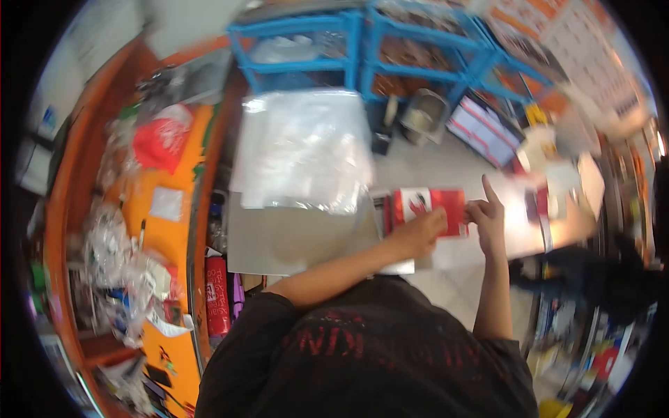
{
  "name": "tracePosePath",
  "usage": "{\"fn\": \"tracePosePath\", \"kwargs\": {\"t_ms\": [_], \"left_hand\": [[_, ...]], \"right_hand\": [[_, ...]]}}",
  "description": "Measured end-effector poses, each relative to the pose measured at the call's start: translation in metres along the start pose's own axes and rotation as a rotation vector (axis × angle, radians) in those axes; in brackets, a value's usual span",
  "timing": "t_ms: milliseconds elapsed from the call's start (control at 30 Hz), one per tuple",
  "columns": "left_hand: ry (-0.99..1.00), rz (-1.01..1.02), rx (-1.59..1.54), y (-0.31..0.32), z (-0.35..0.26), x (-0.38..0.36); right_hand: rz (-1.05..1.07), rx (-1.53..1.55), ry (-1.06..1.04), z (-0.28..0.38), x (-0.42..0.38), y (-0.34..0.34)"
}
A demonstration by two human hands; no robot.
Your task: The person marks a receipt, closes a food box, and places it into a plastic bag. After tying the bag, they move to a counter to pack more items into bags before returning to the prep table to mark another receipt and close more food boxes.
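Note:
A red packet with a white printed panel lies on the pale worktop, its fine print too blurred to read. My left hand reaches across its near side, fingers curled and pressed onto it. At the packet's right edge, my right hand pinches with the thumb and curled fingers, while its index finger points up and away. Part of the packet is hidden under my left hand. Just left of it lies a stack of clear plastic bags.
Blue shelves holding plastic items stand at the back. Near them are a metal container and a tilted screen. An orange counter on the left carries a red bag and crumpled plastic. A dark-clothed figure is blurred at right.

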State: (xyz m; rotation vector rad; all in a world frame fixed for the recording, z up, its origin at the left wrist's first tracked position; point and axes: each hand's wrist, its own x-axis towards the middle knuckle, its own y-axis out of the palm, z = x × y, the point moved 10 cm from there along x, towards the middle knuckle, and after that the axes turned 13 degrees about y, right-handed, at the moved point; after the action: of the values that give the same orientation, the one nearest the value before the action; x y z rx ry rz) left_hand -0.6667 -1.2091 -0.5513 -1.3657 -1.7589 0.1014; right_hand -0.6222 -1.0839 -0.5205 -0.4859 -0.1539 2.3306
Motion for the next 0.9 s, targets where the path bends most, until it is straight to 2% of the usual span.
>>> {"fn": "tracePosePath", "kwargs": {"t_ms": [133, 167, 200, 267, 467, 567, 633, 667, 733, 800, 833, 867, 900], "left_hand": [[-0.053, -0.092, -0.012, -0.024, -0.009, 0.005], [-0.096, -0.042, -0.012, -0.02, -0.008, 0.004], [-0.093, -0.039, -0.031, -0.018, -0.008, 0.003], [0.04, -0.033, 0.087, -0.019, -0.019, 0.006], [-0.077, 0.005, 0.028, -0.013, -0.004, 0.002], [-0.121, -0.001, 0.007, -0.012, 0.0, 0.001], [-0.124, -0.028, 0.025, -0.018, 0.001, 0.003], [-0.194, 0.017, -0.001, -0.016, 0.004, 0.003], [-0.284, 0.05, -0.008, -0.017, 0.008, 0.002], [-0.275, 0.063, -0.092, -0.017, 0.005, 0.003], [-0.149, -0.134, -0.227, -0.031, 0.0, 0.005], [-0.164, -0.14, -0.207, -0.037, 0.004, -0.003], [-0.213, -0.333, -0.089, -0.07, 0.012, -0.018]], "right_hand": [[-0.06, 0.248, 0.149, -0.075, -0.047, 0.001], [-0.073, 0.288, 0.166, -0.083, -0.051, 0.006], [-0.079, 0.33, 0.184, -0.089, -0.056, 0.012], [-0.107, 0.38, 0.168, -0.082, -0.058, 0.021], [-0.125, 0.33, 0.151, -0.093, -0.047, 0.026], [-0.106, 0.272, 0.071, -0.088, -0.05, 0.029], [-0.17, -0.091, -0.149, -0.064, -0.057, 0.031], [-0.147, -0.087, -0.157, -0.073, -0.052, 0.03], [-0.119, -0.482, -0.543, -0.074, -0.056, 0.043], [-0.096, -0.397, -0.541, -0.075, -0.052, 0.039], [-0.093, -0.452, -0.575, -0.073, -0.053, 0.038], [-0.093, -0.506, -0.611, -0.065, -0.055, 0.037], [-0.076, -0.493, -0.627, -0.056, -0.059, 0.033]]}}
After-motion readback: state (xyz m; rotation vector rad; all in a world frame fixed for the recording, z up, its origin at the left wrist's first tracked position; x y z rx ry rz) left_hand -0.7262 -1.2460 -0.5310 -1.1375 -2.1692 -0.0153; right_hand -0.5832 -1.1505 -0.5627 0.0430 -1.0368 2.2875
